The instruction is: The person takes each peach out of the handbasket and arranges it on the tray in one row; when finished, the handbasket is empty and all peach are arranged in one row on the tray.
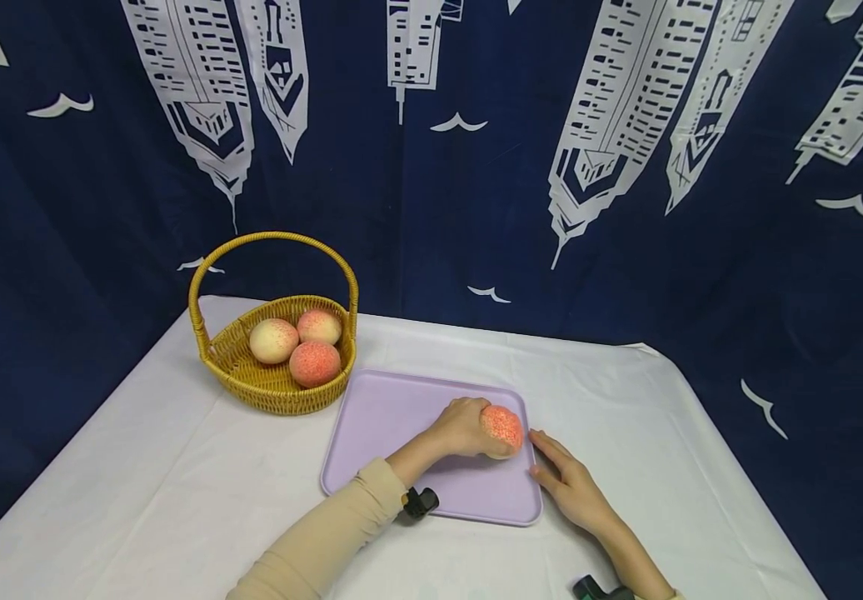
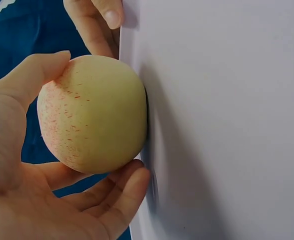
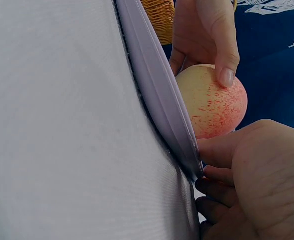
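Observation:
My left hand (image 1: 464, 427) grips a peach (image 1: 502, 429), pale yellow with a red-speckled side, over the right part of a lilac tray (image 1: 386, 425). In the left wrist view, the thumb lies on one side of the peach (image 2: 94, 115) and the fingers curl under the other, right at the tray surface. My right hand (image 1: 574, 487) rests at the tray's right edge, its fingertips touching the rim. In the right wrist view, the fingers (image 3: 219, 152) of that hand lie along the tray rim (image 3: 162, 95), close to the peach.
Behind the tray's left corner stands a yellow wicker basket (image 1: 274, 400) with a tall arched handle. It holds three more peaches (image 1: 315, 363). A white cloth (image 1: 139, 467) covers the table, and a dark blue curtain (image 1: 461, 192) with white buildings hangs behind it.

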Available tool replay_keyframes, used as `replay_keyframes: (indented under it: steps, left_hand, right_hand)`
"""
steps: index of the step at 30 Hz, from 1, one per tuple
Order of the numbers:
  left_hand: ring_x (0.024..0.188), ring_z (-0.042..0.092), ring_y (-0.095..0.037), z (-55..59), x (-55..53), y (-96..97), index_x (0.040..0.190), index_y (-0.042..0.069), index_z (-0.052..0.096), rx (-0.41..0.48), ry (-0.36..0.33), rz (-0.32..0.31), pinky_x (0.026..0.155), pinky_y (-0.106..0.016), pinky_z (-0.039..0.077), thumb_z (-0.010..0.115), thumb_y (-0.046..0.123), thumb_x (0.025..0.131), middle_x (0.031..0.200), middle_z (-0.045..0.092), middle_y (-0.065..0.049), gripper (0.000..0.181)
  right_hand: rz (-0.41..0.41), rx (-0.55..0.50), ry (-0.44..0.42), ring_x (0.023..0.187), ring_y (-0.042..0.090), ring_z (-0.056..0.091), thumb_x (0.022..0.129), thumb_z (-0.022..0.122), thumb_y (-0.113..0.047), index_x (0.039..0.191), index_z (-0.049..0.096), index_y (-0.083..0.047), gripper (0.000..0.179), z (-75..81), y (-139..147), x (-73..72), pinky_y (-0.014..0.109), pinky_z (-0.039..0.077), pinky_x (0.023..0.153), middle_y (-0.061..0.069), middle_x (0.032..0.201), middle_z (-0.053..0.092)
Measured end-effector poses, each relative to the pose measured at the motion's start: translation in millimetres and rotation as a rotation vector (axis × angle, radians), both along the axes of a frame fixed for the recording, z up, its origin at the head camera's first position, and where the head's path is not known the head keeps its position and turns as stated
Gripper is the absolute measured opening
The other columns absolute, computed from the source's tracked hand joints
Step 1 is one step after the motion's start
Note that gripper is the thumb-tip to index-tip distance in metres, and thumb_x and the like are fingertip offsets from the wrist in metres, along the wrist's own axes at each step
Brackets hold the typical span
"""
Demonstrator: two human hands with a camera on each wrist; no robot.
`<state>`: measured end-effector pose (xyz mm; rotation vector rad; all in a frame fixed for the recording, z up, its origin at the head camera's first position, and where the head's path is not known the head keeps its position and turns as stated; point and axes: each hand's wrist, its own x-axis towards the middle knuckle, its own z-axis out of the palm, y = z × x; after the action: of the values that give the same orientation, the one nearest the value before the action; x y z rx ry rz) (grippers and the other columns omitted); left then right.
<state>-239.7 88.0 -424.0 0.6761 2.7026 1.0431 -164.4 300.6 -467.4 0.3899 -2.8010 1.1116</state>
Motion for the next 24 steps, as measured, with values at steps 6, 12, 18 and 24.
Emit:
replay_keyframes:
  steps: [6, 12, 18, 24]
  left_hand:
    - [0.12, 0.054, -0.028, 2.1, 3.1, 2.9, 0.136, 0.002, 0.052, 0.024, -0.044, 0.003, 0.1, -0.04, 0.047, 0.087, 0.042, 0.066, 0.128, 0.061, -0.014, 0.088]
    - [0.125, 0.05, -0.028, 4.4, 5.8, 6.8, 0.142, 0.006, 0.047, 0.047, -0.081, 0.007, 0.103, -0.044, 0.045, 0.09, 0.04, 0.064, 0.133, 0.055, -0.015, 0.095]
    - [0.126, 0.049, -0.028, 6.9, 8.2, 6.9, 0.143, 0.007, 0.045, 0.044, -0.085, -0.023, 0.103, -0.046, 0.045, 0.09, 0.038, 0.065, 0.136, 0.053, -0.015, 0.095]
    - [0.12, 0.051, -0.025, 14.6, 13.9, -0.1, 0.144, 0.008, 0.045, 0.027, -0.042, -0.046, 0.102, -0.043, 0.046, 0.088, 0.035, 0.068, 0.132, 0.053, -0.013, 0.092]
  right_hand:
    - [0.002, 0.011, 0.025, 0.139, 0.044, 0.036, 0.094, 0.06, -0.01, 0.143, 0.046, 0.002, 0.052, 0.5, -2, 0.3, 0.052, 0.025, 0.111, 0.023, 0.148, 0.044]
    - [0.005, 0.005, 0.026, 0.139, 0.044, 0.036, 0.095, 0.059, -0.01, 0.142, 0.045, 0.005, 0.051, 1.3, -3, 0.3, 0.057, 0.025, 0.11, 0.025, 0.147, 0.044]
    - [0.01, 0.002, 0.014, 0.139, 0.045, 0.035, 0.095, 0.059, -0.011, 0.141, 0.043, 0.008, 0.052, 1.2, -2, -0.1, 0.057, 0.026, 0.11, 0.028, 0.147, 0.041]
    - [0.005, 0.001, 0.008, 0.139, 0.046, 0.034, 0.096, 0.058, -0.012, 0.142, 0.043, 0.008, 0.053, 1.4, -1, -0.1, 0.058, 0.026, 0.111, 0.029, 0.148, 0.04]
